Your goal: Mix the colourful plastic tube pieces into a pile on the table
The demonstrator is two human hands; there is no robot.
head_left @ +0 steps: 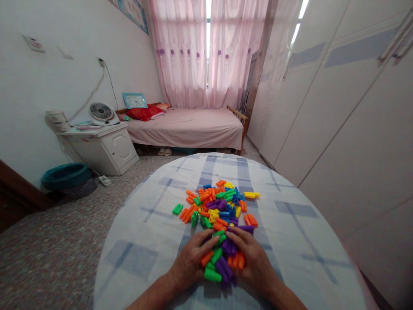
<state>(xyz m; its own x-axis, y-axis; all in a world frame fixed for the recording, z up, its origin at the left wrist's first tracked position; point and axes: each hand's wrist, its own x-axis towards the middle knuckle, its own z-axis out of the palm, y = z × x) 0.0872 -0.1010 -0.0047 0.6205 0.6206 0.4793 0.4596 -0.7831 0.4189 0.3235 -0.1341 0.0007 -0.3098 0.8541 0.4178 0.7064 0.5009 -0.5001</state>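
Observation:
A heap of plastic tube-shaped building pieces (212,214), in orange, green, blue, yellow and purple, lies on the round table. Nearer to me, a smaller cluster of green, purple and orange pieces (217,255) sits between my two hands. My left hand (192,254) curves around the cluster's left side, fingers stretched forward and touching green and orange pieces. On the right side, my right hand (253,260) lies against purple and orange pieces, its fingers extended and apart. The fingertips of both hands nearly meet at the cluster's far end. My palms are mostly hidden.
The checked tablecloth (135,258) covers the table. Loose pieces lie beside the heap, including a green one (177,209) and a yellow one (251,195). Beyond are a bed (193,125), a white cabinet (112,148), a waste bin (64,176) and a wardrobe (322,112).

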